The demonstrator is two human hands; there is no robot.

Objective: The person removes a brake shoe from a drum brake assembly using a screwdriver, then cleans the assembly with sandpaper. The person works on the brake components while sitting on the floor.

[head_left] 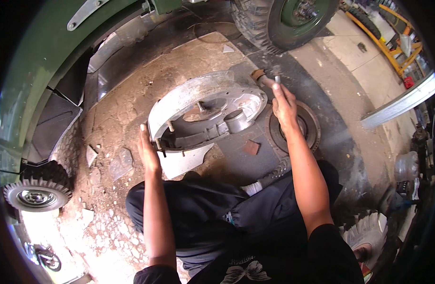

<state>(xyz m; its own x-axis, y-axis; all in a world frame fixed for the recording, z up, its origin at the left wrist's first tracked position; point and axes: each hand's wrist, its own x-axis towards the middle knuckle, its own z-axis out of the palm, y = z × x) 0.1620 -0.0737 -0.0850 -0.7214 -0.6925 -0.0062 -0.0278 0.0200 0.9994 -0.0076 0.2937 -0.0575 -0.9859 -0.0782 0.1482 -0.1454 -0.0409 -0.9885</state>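
A single fisheye head view looks down from close above the lap [203, 203], past the hands [285, 105], onto the floor [329, 71].

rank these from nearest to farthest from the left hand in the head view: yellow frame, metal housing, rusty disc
1. metal housing, just beside the left hand
2. rusty disc, farther right
3. yellow frame, far upper right

Housing [172, 102]: silver-grey. Right of it: round plate [314, 128], rusty brown; tool [263, 80], brown at one end. Above it: tyre [252, 23] black, wheel rim [288, 23] green. Left of it: body panel [30, 61] green. Below it: sheet [183, 164] white, fragment [251, 147] red-brown, trousers [198, 201] black, shirt [293, 260] black, white bow-shaped print [246, 273].
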